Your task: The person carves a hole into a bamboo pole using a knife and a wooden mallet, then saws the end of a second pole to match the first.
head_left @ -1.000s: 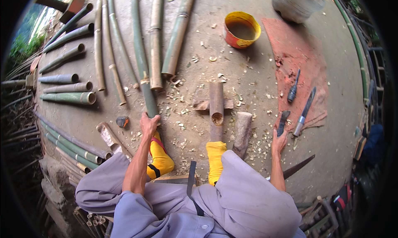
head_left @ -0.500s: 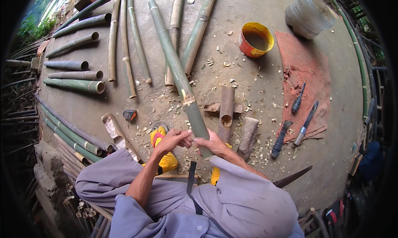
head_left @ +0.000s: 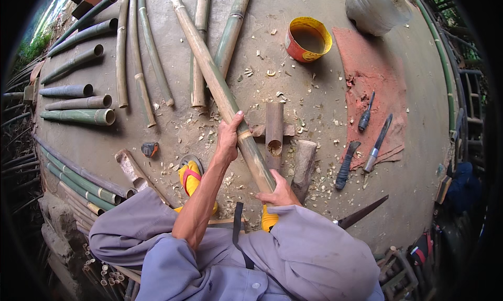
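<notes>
A long bamboo pole (head_left: 224,95) slants from my lap toward the far left, its tan, mottled side facing up. Halfway down, just above a pale node, my left hand (head_left: 227,139) is wrapped round it with the thumb on top. My right hand (head_left: 283,192) grips the pole's near end beside my right knee. Just right of the pole, a short brown bamboo piece (head_left: 274,124) lies across a wooden crosspiece (head_left: 287,130). Beside that is a short log (head_left: 304,163). My feet are in yellow socks, the left one in a sandal (head_left: 193,176).
Bamboo lengths (head_left: 78,116) lie at left and far side. An orange tape measure (head_left: 150,149) rests near a carved wooden piece (head_left: 137,174). Rightward are a red-yellow tub (head_left: 308,53), red cloth (head_left: 371,65), awl (head_left: 365,117), knife (head_left: 378,143), dark-handled tool (head_left: 347,166) and saw blade (head_left: 362,213). Shavings litter the ground.
The pole has been turned, its green side giving way to a tan one. My left hand has moved up from the near end and closed round the pole's middle.
</notes>
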The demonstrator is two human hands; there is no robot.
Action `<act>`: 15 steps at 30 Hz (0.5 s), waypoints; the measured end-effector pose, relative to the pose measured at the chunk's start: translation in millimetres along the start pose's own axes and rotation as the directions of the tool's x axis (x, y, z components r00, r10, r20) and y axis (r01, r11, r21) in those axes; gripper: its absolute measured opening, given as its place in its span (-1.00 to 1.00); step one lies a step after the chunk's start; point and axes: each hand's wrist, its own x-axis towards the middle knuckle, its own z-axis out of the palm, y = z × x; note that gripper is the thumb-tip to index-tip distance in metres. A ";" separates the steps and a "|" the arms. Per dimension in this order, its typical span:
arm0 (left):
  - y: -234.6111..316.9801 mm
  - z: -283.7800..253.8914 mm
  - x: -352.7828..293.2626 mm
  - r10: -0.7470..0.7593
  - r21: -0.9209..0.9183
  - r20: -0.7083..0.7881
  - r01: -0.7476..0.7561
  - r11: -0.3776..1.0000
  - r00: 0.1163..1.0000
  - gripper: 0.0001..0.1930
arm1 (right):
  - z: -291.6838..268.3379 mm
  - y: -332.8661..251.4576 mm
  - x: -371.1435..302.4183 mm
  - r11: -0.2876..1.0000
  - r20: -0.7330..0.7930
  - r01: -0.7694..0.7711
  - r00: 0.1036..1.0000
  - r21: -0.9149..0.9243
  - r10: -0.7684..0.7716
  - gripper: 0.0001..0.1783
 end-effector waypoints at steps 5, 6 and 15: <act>7.4 14.0 -13.6 -0.048 -0.246 0.110 0.073 0.966 0.993 -0.69 | -13.6 2.2 -13.4 0.991 0.099 0.075 0.991 0.108 -0.086 -0.25; 5.6 18.8 -14.4 -0.007 -0.197 0.094 0.025 0.980 0.996 -0.69 | -16.5 -0.2 -17.4 0.991 0.088 0.085 0.992 0.106 -0.095 -0.27; 89.0 98.2 -58.6 0.362 0.208 0.408 -0.471 0.857 0.838 -0.52 | -47.3 -10.4 23.6 0.779 -0.214 0.283 0.859 -0.560 -0.466 -0.37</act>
